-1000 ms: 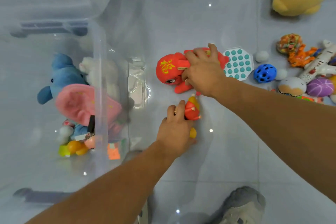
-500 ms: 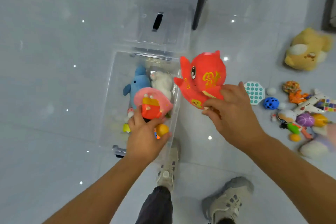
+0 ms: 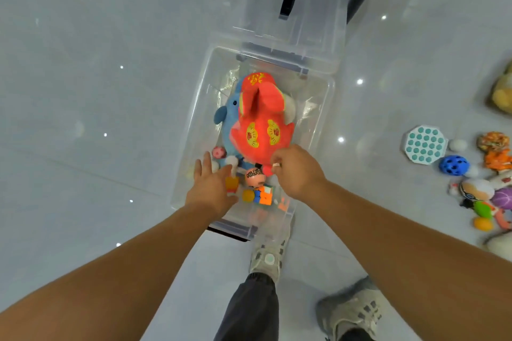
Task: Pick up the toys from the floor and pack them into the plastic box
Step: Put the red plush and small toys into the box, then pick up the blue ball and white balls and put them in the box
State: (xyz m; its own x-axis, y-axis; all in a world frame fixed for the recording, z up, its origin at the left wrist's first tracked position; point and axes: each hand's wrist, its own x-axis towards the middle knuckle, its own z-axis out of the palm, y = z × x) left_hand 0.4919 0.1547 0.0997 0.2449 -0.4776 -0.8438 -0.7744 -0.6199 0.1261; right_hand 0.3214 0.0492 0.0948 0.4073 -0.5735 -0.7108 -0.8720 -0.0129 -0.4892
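Half a second ago the red plush fish (image 3: pixel 260 124) hung beside the clear plastic box (image 3: pixel 313 144); now it lies inside at frame centre, right hand (image 3: pixel 297 171) still pinching its tail. The left hand (image 3: pixel 212 188), fingers spread, has released its small toy. More toys remain at right.

The red plush fish (image 3: pixel 260 124) carries gold signs: one character on the end far from the right hand (image 3: pixel 297 171) and its grip, and two round coin-like emblems nearer it; none can be read. Black lettering on the small round head figure (image 3: pixel 254 176), just beside that grip, stays illegible.
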